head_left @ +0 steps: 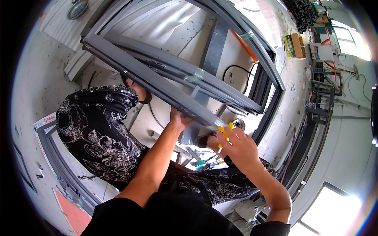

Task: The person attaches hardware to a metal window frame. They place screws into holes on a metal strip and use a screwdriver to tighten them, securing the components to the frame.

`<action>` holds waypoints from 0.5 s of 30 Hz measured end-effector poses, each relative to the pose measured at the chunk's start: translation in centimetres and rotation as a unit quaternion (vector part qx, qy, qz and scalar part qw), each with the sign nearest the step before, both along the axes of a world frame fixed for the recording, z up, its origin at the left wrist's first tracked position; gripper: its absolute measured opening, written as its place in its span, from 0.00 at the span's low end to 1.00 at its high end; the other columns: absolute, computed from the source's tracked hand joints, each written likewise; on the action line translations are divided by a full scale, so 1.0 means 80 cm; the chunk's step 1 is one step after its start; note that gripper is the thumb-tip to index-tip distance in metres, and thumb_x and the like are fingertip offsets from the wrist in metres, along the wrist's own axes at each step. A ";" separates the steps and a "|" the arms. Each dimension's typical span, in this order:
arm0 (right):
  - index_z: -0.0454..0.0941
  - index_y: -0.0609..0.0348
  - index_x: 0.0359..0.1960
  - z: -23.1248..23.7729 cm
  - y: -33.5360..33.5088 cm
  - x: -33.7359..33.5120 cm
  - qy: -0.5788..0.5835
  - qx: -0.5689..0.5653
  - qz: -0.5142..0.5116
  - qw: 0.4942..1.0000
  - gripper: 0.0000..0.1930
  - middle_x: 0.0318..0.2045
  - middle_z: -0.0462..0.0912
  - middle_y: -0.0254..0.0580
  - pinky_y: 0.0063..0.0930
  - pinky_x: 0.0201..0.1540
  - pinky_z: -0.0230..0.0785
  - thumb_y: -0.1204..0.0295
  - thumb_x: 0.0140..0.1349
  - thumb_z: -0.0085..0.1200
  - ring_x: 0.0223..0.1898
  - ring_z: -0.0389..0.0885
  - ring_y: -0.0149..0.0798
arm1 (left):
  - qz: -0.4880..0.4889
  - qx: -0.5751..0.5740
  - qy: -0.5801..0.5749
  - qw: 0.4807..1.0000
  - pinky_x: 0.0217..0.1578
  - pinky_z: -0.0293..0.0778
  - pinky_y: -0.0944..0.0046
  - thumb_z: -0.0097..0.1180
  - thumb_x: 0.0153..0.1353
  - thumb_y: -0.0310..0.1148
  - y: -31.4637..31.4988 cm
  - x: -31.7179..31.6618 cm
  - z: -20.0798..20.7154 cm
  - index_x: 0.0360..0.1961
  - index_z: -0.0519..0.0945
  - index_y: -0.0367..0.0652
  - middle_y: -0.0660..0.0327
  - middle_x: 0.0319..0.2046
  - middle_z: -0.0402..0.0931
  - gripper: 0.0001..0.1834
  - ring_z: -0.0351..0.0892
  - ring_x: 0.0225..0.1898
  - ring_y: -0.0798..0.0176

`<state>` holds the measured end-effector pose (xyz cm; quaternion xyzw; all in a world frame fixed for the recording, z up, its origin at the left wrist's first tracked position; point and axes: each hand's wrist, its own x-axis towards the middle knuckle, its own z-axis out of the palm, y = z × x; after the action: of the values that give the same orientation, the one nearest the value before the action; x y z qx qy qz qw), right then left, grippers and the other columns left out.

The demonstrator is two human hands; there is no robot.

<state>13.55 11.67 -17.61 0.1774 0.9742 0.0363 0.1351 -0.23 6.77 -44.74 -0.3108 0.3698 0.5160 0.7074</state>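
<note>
A long grey metal profile (145, 80) slants across in front of me, from upper left down to the right. My left hand (181, 119) is closed on its near edge, about midway along, and the fingertips are hidden behind it. Close to the profile's right end, my right hand (241, 148) is closed around a small yellow-handled tool (225, 133). The tool's tip is by the profile, and I cannot make out its kind. Behind the profile lies a second grey bar (189, 74) with clear tape around it. Larger grey frame sides (271, 67) surround both on the far side.
My knees in dark patterned trousers (106, 137) flank the work. A wrapped grey frame (65, 173) rests at left. At upper right stands an open cardboard box (295, 46). A black cable (232, 67) curls behind the bars, and dark metal lengths (321, 133) line the right side.
</note>
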 end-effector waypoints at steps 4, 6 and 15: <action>0.70 0.58 0.59 -0.014 0.004 0.009 -0.004 -0.134 -0.127 0.983 0.31 0.34 0.79 0.41 0.29 0.34 0.77 0.63 0.54 0.65 0.36 0.79 0.39 | -0.001 -0.006 0.006 1.000 0.42 0.76 0.50 0.39 0.60 0.69 -0.001 0.000 -0.001 0.41 0.80 0.53 0.65 0.33 0.81 0.33 0.82 0.37 0.62; 0.68 0.63 0.62 -0.015 0.004 0.000 -0.004 -0.210 -0.247 0.946 0.34 0.30 0.80 0.41 0.28 0.31 0.76 0.64 0.54 0.67 0.32 0.80 0.37 | -0.012 -0.009 0.010 1.000 0.44 0.75 0.49 0.38 0.60 0.70 0.000 0.001 -0.003 0.41 0.80 0.53 0.65 0.34 0.81 0.33 0.82 0.39 0.62; 0.66 0.64 0.62 -0.025 0.025 0.006 0.111 -0.248 -0.438 0.857 0.34 0.34 0.84 0.45 0.32 0.37 0.79 0.70 0.53 0.67 0.35 0.84 0.40 | 0.003 -0.018 -0.010 1.000 0.48 0.74 0.47 0.37 0.60 0.70 0.001 0.002 -0.005 0.43 0.80 0.52 0.64 0.35 0.81 0.35 0.81 0.41 0.61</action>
<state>14.02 13.65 -19.64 0.5492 0.7811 -0.2892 0.0677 -0.04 6.81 -45.11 -0.3299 0.3712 0.5081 0.7037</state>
